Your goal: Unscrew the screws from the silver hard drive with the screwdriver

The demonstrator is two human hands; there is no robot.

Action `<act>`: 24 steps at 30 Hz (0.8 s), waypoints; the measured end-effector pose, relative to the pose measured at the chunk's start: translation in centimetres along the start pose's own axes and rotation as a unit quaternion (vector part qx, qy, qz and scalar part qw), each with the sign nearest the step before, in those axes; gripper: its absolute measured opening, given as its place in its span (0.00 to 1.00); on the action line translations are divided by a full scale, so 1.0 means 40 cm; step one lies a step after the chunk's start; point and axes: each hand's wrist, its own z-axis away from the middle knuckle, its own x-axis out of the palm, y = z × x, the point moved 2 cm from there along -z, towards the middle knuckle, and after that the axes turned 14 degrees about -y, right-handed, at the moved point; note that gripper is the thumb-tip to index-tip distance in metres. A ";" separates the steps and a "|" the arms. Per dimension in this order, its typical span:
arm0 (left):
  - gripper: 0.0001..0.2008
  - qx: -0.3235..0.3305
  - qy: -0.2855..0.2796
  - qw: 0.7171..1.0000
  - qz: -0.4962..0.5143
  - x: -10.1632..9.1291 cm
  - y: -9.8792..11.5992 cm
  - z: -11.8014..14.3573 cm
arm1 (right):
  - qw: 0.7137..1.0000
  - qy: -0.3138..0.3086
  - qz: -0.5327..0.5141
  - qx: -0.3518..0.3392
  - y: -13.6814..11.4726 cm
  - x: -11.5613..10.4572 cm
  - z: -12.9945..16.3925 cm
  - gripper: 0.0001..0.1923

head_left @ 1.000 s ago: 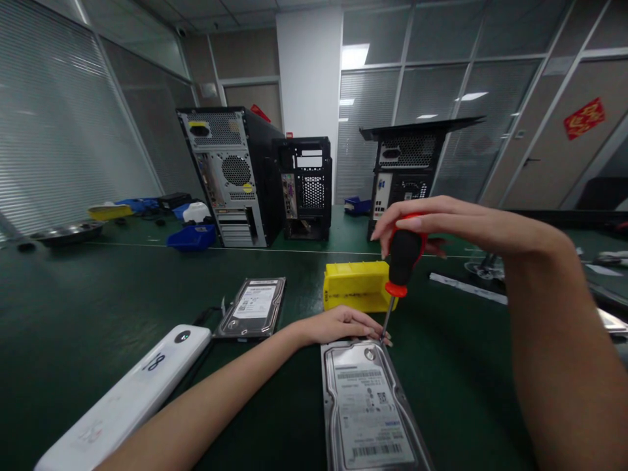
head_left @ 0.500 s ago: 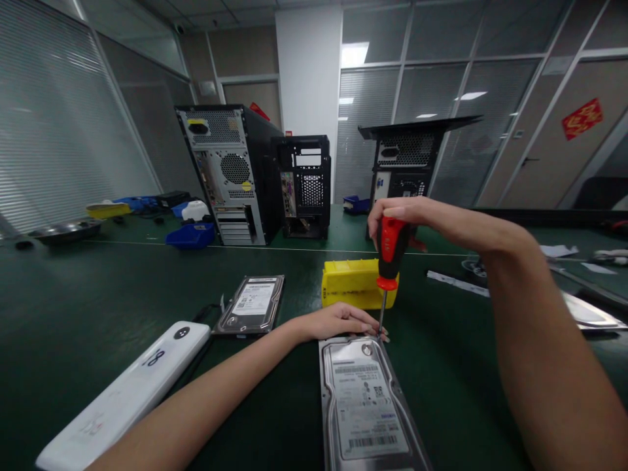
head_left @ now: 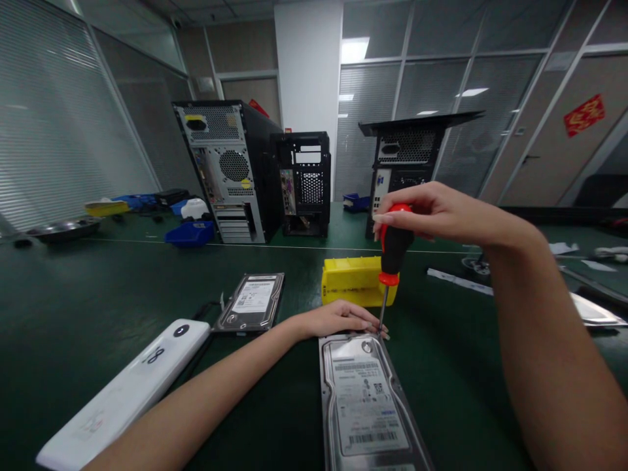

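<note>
Screwdriver (head_left: 391, 258) upright in right hand (head_left: 432, 212) | tip beside left hand (head_left: 338, 320) — on hard drive (head_left: 366, 399)

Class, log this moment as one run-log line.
right hand: grips screwdriver, tip at hard drive far corner | left hand: steadies drive's far edge

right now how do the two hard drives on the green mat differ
The near hard drive lies under both hands: the left hand rests at its far edge, and the right hand stands a screwdriver on its far right corner. The far hard drive lies untouched to the left. The near one looks larger and lighter silver; the far one looks darker. Both lie flat, label up.
</note>
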 end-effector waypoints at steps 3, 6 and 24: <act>0.14 0.002 -0.002 1.000 0.004 -0.001 0.000 0.000 | 1.000 -0.003 0.011 0.007 0.007 -0.003 0.000 0.15; 0.14 -0.002 0.002 1.000 0.011 0.000 0.002 0.001 | 0.999 -0.006 0.030 0.027 0.020 -0.007 0.004 0.16; 0.13 -0.016 -0.008 0.998 -0.052 -0.001 0.007 0.005 | 0.998 -0.039 -0.025 0.053 0.008 -0.023 0.062 0.18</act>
